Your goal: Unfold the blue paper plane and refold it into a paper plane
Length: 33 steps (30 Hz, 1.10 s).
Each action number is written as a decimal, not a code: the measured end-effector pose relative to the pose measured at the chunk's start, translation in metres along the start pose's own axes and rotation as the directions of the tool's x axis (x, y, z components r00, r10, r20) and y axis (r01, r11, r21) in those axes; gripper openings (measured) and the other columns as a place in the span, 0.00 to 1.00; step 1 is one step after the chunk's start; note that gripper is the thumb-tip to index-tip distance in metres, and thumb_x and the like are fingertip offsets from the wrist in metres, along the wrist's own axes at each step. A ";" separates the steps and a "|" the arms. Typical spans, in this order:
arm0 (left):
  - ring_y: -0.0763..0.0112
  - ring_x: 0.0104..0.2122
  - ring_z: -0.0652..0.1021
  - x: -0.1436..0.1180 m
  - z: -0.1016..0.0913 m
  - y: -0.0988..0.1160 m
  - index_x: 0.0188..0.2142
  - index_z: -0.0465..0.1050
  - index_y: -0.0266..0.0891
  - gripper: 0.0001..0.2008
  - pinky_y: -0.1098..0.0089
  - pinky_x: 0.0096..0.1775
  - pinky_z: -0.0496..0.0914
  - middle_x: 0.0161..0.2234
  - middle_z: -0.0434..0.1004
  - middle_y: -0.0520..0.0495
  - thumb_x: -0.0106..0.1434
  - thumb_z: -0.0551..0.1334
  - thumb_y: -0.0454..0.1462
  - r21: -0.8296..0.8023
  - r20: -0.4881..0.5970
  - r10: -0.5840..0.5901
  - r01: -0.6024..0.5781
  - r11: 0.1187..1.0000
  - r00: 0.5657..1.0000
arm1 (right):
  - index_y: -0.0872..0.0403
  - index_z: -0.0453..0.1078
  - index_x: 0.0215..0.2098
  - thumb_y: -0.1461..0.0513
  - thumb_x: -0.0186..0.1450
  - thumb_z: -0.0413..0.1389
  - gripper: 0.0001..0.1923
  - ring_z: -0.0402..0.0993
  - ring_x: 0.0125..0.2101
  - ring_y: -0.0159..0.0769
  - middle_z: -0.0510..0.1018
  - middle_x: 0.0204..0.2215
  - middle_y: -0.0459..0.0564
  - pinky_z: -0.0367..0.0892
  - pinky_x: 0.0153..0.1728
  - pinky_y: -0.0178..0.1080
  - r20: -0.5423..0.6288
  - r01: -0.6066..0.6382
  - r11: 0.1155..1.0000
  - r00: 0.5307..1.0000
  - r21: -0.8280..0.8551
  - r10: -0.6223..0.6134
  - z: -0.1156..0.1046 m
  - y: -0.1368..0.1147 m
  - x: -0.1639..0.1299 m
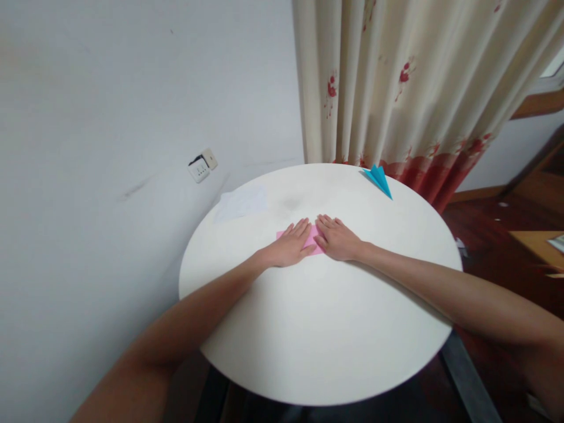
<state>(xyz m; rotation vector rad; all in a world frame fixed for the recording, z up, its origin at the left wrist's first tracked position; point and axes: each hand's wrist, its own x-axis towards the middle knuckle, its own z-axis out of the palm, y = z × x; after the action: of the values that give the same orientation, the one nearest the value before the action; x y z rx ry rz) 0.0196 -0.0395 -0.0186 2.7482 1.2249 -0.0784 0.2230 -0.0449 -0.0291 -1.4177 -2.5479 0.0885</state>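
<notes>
A piece of pink paper (314, 235) lies flat on the round white table (326, 329), partly covered by both hands. My left hand (291, 244) rests flat on its left part, fingers stretched out. Pressed flat over the right end is my right hand (337, 238), its fingers also extended. A narrow strip of pink shows between the two hands, and a corner peeks out at the left. Whether the paper is folded underneath I cannot tell.
A blue paper plane (379, 180) lies near the table's far right edge. White sheets of paper (241, 203) are at the far left. Behind the table hang cream curtains (365, 76) with red flowers; a wall socket (199, 170) is on the left wall.
</notes>
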 end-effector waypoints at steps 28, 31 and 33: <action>0.65 0.70 0.38 -0.002 -0.010 0.005 0.71 0.34 0.33 0.36 0.60 0.67 0.37 0.72 0.32 0.39 0.72 0.38 0.53 -0.035 0.007 0.050 -0.049 0.998 0.999 | 0.66 0.51 0.69 0.54 0.74 0.37 0.32 0.46 0.69 0.48 0.53 0.69 0.64 0.47 0.66 0.52 0.009 0.038 0.999 0.999 0.023 -0.038 -0.005 0.000 0.001; 0.64 0.70 0.38 -0.002 -0.009 0.003 0.71 0.35 0.35 0.36 0.59 0.67 0.37 0.72 0.33 0.41 0.72 0.38 0.53 -0.019 0.010 0.057 -0.057 0.998 0.998 | 0.64 0.48 0.70 0.51 0.74 0.36 0.34 0.42 0.69 0.51 0.48 0.70 0.64 0.45 0.66 0.56 0.066 0.016 1.000 0.998 0.018 -0.017 -0.007 0.006 0.000; 0.64 0.70 0.38 -0.001 -0.008 0.002 0.71 0.35 0.36 0.36 0.58 0.67 0.37 0.72 0.33 0.40 0.72 0.38 0.54 -0.007 0.009 0.061 -0.061 0.998 0.998 | 0.61 0.47 0.71 0.50 0.73 0.36 0.34 0.41 0.70 0.51 0.46 0.70 0.62 0.45 0.65 0.58 0.109 -0.014 1.000 0.994 0.015 0.012 -0.009 0.013 0.000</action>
<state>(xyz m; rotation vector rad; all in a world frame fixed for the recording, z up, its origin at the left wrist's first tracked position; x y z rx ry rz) 0.0204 -0.0410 -0.0103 2.7738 1.1364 -0.0806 0.2361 -0.0383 -0.0223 -1.4614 -2.6188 0.1922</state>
